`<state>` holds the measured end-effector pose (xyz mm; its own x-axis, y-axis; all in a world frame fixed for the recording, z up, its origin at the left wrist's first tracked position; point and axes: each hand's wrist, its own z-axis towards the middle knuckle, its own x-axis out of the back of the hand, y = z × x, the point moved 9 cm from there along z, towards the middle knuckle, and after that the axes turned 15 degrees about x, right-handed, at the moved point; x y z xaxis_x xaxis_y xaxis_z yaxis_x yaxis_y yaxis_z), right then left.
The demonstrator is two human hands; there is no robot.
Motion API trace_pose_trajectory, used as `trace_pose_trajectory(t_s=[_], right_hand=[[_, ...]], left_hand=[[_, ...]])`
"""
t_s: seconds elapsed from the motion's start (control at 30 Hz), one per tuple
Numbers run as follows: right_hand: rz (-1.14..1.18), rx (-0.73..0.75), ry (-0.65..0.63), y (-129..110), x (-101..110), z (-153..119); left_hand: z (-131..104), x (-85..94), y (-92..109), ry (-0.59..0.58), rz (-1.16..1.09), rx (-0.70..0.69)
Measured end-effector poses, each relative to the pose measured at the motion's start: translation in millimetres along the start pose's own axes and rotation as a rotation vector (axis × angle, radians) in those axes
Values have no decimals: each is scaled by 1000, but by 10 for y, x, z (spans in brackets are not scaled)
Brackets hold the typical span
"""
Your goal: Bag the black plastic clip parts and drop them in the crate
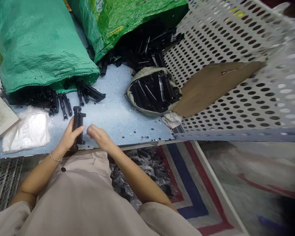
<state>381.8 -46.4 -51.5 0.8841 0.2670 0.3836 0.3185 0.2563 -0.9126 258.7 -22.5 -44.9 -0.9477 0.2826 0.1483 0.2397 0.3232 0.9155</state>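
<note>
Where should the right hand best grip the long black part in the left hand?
Probably by the upper end of the long black part, from the right: this end juts free past the left hand, which covers the middle, with the right hand on that side.

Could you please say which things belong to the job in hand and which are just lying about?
Likely the job:
elongated black plastic-looking part in the left hand
similar parts spilling from the teal woven sack
round grey-green cloth bag of such parts

Apparently lying about:
tapering brown sheet beside that bag
pale rectangular block
</note>
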Motion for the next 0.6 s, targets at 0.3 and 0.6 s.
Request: trace_pose_trajectory(t_s=[0.3, 0.6], right_hand=[[-640, 135, -150, 90, 281, 173], [-441, -56, 242, 658, 1157, 1139]], left_hand=[[114, -179, -308, 75, 543, 113], [112, -75, -157, 253, 635, -165]])
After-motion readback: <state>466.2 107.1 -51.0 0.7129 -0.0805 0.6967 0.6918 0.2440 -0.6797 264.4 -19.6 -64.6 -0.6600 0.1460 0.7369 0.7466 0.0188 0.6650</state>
